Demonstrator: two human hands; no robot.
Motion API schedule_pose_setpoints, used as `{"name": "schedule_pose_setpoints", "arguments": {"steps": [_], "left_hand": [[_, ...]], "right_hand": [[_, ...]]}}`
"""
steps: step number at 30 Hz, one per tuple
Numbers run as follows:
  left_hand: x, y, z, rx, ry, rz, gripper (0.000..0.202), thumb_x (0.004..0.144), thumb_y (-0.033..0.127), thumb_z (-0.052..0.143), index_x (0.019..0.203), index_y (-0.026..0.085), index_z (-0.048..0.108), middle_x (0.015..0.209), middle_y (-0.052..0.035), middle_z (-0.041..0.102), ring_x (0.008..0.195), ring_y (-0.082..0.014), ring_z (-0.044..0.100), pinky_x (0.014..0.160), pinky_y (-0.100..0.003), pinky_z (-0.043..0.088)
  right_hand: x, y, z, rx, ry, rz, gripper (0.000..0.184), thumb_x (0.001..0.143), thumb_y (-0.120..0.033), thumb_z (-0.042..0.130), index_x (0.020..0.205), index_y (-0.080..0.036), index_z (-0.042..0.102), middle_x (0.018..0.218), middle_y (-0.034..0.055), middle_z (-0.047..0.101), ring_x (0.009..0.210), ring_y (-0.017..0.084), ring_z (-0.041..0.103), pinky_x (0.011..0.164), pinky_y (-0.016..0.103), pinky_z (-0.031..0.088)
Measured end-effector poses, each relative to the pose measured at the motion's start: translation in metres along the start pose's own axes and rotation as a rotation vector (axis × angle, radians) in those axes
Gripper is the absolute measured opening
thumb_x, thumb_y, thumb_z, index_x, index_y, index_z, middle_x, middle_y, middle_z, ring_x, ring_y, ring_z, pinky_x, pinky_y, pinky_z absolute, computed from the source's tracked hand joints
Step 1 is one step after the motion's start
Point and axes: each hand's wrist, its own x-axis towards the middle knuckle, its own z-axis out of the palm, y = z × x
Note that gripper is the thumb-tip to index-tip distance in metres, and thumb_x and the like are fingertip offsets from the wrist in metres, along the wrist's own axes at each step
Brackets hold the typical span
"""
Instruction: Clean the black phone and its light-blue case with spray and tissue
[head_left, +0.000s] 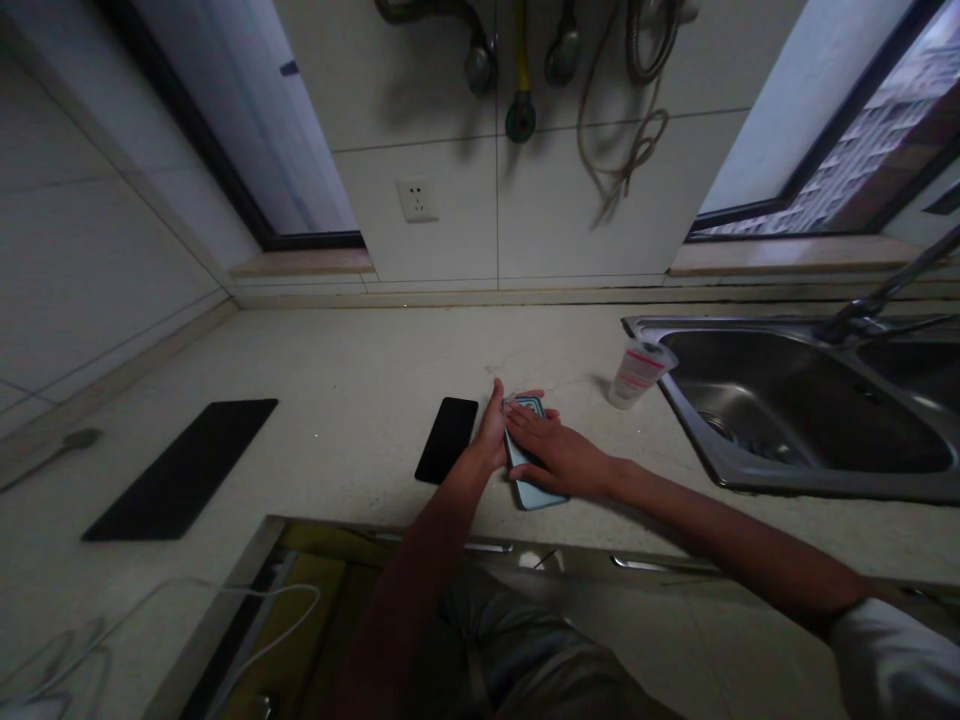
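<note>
My left hand [493, 432] grips a smartphone [538, 496] by its left edge. Its thumb points up, and fingertips show past the phone's far right edge. The phone's pale blue back faces up, with the camera area at the top end. Across that back lies my right hand [559, 455], fingers stretched flat and thumb apart, covering much of the middle. Just left of my left hand, a flat black phone-like slab [447, 440] rests on the counter. Whether the held phone touches the counter is hard to tell.
A clear plastic cup [639, 374] with pink print stands beside the steel sink [724, 478] on the right. On the left lie a black rectangular panel [184, 470] and a white cable [169, 590]. A wall socket [418, 201] and hanging hoses are behind the counter [360, 380].
</note>
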Motion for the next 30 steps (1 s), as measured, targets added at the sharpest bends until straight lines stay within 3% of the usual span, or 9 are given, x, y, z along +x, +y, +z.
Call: {"name": "schedule_pose_setpoints", "arguments": {"steps": [3, 7, 10, 13, 19, 23, 30], "left_hand": [[0.002, 0.002, -0.004, 0.021, 0.031, 0.045, 0.074, 0.092, 0.070, 0.033, 0.116, 0.008, 0.065, 0.084, -0.0186, 0.074, 0.080, -0.0291, 0.073, 0.075, -0.041, 0.056], [0.001, 0.005, -0.004, -0.003, 0.048, 0.081, 0.073, 0.093, 0.071, 0.030, 0.118, 0.011, 0.063, 0.087, -0.0171, 0.073, 0.076, -0.0271, 0.071, 0.072, -0.043, 0.057], [-0.001, 0.007, 0.000, -0.021, 0.047, 0.086, 0.070, 0.094, 0.068, 0.029, 0.115, 0.011, 0.064, 0.086, -0.0174, 0.073, 0.075, -0.0276, 0.071, 0.069, -0.044, 0.057], [-0.002, 0.008, 0.003, -0.039, 0.064, 0.093, 0.069, 0.094, 0.067, 0.029, 0.110, 0.011, 0.065, 0.084, -0.0177, 0.073, 0.074, -0.0284, 0.071, 0.066, -0.044, 0.057], [-0.001, 0.006, 0.000, -0.040, 0.056, 0.039, 0.067, 0.093, 0.068, 0.034, 0.106, 0.011, 0.067, 0.083, -0.0184, 0.073, 0.071, -0.0291, 0.071, 0.068, -0.045, 0.056], [0.000, 0.006, -0.003, -0.042, 0.026, 0.039, 0.066, 0.092, 0.067, 0.035, 0.106, 0.011, 0.067, 0.083, -0.0178, 0.073, 0.070, -0.0288, 0.071, 0.070, -0.045, 0.056], [0.000, 0.006, 0.002, -0.032, 0.091, 0.036, 0.063, 0.093, 0.064, 0.036, 0.104, 0.010, 0.068, 0.081, -0.0178, 0.073, 0.069, -0.0283, 0.070, 0.069, -0.045, 0.055]], "right_hand": [[-0.005, -0.006, -0.007, -0.007, -0.061, -0.073, 0.070, 0.099, -0.052, 0.048, 0.146, -0.001, 0.042, 0.150, 0.0307, 0.042, 0.146, 0.035, 0.033, 0.115, 0.056, 0.036], [-0.013, -0.022, -0.015, 0.002, -0.123, -0.176, 0.049, 0.100, -0.036, 0.046, 0.137, -0.004, 0.053, 0.139, 0.0244, 0.058, 0.138, 0.031, 0.047, 0.112, 0.051, 0.043], [-0.020, -0.035, -0.020, 0.026, -0.182, -0.261, 0.037, 0.100, -0.022, 0.042, 0.130, -0.008, 0.060, 0.131, 0.0184, 0.065, 0.131, 0.026, 0.055, 0.112, 0.046, 0.043], [-0.026, -0.043, -0.024, 0.029, -0.218, -0.318, 0.035, 0.101, -0.018, 0.039, 0.122, -0.011, 0.065, 0.125, 0.0155, 0.069, 0.123, 0.023, 0.060, 0.111, 0.042, 0.044], [-0.032, -0.039, -0.028, 0.025, -0.213, -0.248, 0.029, 0.100, -0.015, 0.043, 0.117, -0.014, 0.067, 0.109, 0.0117, 0.074, 0.102, 0.022, 0.066, 0.092, 0.039, 0.051], [-0.034, -0.025, -0.034, -0.051, -0.235, -0.235, 0.019, 0.097, -0.013, 0.051, 0.097, -0.016, 0.069, 0.090, 0.0077, 0.073, 0.084, 0.020, 0.063, 0.080, 0.035, 0.048], [-0.029, -0.010, -0.054, -0.098, -0.269, -0.194, 0.019, 0.093, -0.011, 0.056, 0.079, -0.020, 0.067, 0.079, 0.0050, 0.069, 0.081, 0.020, 0.058, 0.079, 0.035, 0.042]]}}
